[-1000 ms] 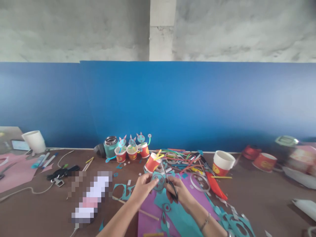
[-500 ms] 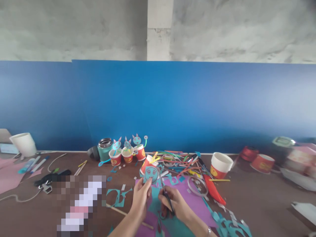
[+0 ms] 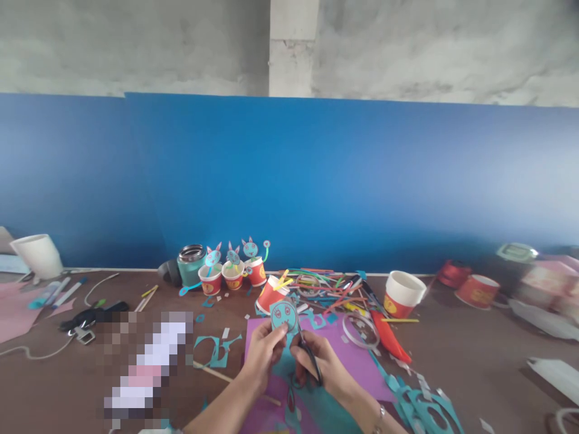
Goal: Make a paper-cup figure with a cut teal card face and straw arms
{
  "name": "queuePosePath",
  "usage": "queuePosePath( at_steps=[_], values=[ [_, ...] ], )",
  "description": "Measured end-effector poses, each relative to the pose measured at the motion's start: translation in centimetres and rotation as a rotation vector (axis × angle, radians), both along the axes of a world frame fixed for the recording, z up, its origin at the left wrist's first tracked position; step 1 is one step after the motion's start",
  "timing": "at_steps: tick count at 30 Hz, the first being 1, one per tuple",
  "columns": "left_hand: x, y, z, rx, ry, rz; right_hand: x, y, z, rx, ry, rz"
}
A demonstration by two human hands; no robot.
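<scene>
Between thumb and fingers, my left hand (image 3: 263, 352) pinches a teal paper piece (image 3: 284, 316) with a face drawn on it in red. My right hand (image 3: 319, 361) is closed around dark-handled scissors (image 3: 310, 354), whose blades point up at the paper's right edge. Beneath both hands lie a purple sheet (image 3: 353, 369) and teal paper (image 3: 332, 405). A tilted red-and-white paper cup (image 3: 269, 295) with yellow strips stands just behind the face piece.
Behind at left, several cups (image 3: 210, 283) hold teal cat-like figures beside a teal flask (image 3: 190, 272). Colourful pipe cleaners (image 3: 325, 289) are heaped behind the purple sheet. Rightward are a larger cup (image 3: 402, 295), a red pouch (image 3: 391, 339) and teal offcuts (image 3: 423, 405).
The face piece has shifted slightly right and turned in my left hand, and its cut edge looks rounder at the upper right. The view has tilted down a little.
</scene>
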State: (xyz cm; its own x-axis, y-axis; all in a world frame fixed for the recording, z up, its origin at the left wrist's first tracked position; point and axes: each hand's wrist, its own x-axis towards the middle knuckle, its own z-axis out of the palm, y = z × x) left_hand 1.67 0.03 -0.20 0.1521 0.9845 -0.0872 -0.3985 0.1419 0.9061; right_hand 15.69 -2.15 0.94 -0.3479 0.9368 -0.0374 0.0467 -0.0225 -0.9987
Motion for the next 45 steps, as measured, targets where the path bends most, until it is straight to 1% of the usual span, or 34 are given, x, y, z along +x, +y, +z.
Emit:
queuePosePath(
  at_steps=[8,15,23,31,36,45],
  values=[
    [0.0,0.2,0.0,0.000,-0.032,-0.031,-0.1,0.0,-0.1,0.057,0.015,-0.019],
    [-0.1,0.4,-0.2,0.028,0.002,-0.027,-0.2,-0.1,0.0,0.055,0.029,-0.028],
    [-0.1,0.4,-0.3,0.051,-0.022,-0.027,-0.4,-0.1,-0.4,0.046,0.067,-0.052],
    [-0.1,0.5,-0.5,0.056,-0.023,-0.030,-0.4,0.1,-0.8,0.063,0.054,-0.055],
    [-0.2,0.4,-0.3,0.062,-0.009,-0.021,-0.5,0.1,-1.0,0.069,0.059,-0.050],
    [-0.3,0.3,0.2,0.044,-0.022,-0.017,-0.5,-0.1,-0.6,0.054,0.038,-0.076]
  ],
)
